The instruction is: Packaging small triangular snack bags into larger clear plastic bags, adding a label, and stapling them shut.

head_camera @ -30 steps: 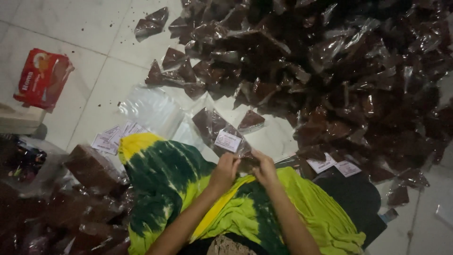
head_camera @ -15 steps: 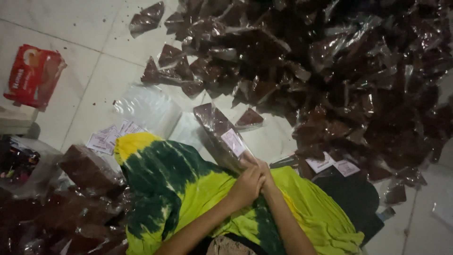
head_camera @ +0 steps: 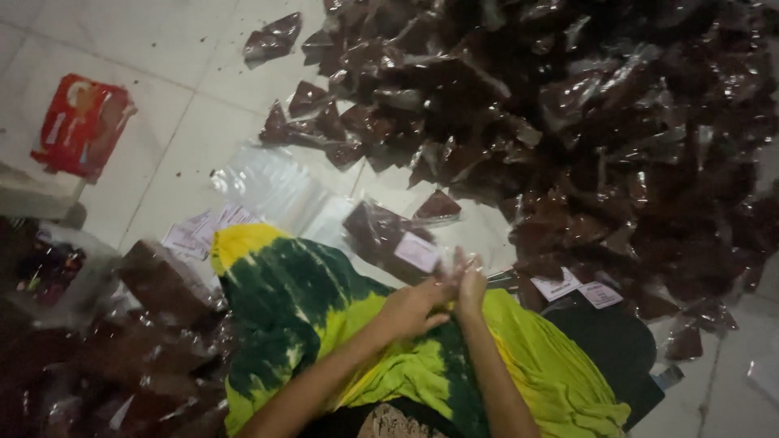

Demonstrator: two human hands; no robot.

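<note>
Pinching the open end of a packet [head_camera: 391, 240] between both hands, I hold it out over my knee so the filled part hangs clear and the mouth stays up; my left hand [head_camera: 412, 308] closes its fingers [head_camera: 438, 285] on the near edge of the plastic, and my right hand [head_camera: 471, 284] presses in beside it, thumb and fingertips shut on the same edge; the two hands touch, because the top needs gripping from both sides at once; the packet itself is clear plastic with dark brown stuff inside and a small white label [head_camera: 417, 251] facing me, tilted away toward the floor tiles; my lap is covered by a green-and-yellow cloth [head_camera: 308, 316], which gives me a soft rest for the forearms; a flat stack of empty bags [head_camera: 272, 185] lies just beyond the knee, within easy reach, with loose slips [head_camera: 199, 235] beside it on the left; the big pile [head_camera: 584, 138] of filled packets spreads across the floor ahead and to the right, well apart from the empties so the two kinds stay separate; two more slips [head_camera: 578, 289] sit at the pile's near edge; a red box [head_camera: 81, 126] rests far left on the tiles; whether the packet's mouth is sealed, I cannot tell.
</note>
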